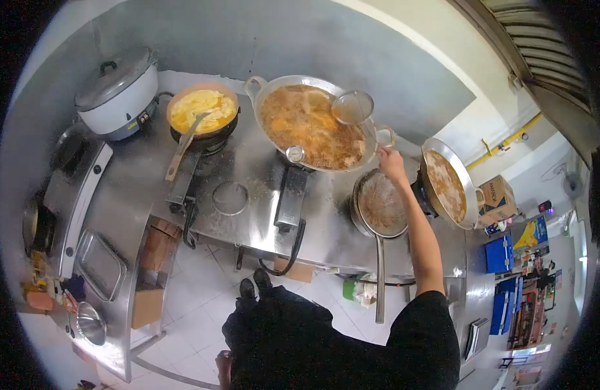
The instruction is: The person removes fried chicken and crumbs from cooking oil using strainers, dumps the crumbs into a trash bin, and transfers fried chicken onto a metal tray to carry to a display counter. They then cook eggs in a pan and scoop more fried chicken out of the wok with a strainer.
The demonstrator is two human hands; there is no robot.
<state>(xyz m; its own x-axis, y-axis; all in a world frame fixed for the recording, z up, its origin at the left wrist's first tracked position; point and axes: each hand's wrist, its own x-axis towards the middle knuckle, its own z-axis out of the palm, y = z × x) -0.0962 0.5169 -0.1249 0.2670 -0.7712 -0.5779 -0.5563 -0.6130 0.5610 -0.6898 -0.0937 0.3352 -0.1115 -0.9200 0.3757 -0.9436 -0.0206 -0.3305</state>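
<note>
Black cloth sleeve [422, 341] nearest, the right hand [392, 164]'s fingers grasp a round metal strainer [353, 107] above a wide silver wok [300, 80] at the steel surface [261, 227]'s back edge, where tilting could splash hot bubbling brown liquid [306, 130]; the left hand [224, 365]'s grip is unclear.

No text can be read in full. The box [498, 200] bears large dark capitals that run slantwise up its side; AMA seems to stand among them, but the rest of the word is too blurred to make out. On the rice cooker [120, 97], a small yellow mark sits low on the front, beside a dark panel [142, 121] with light marks; neither can be read. The blue-and-yellow sheet [530, 233] at the far right is too small and soft for any wording to be made out.
</note>
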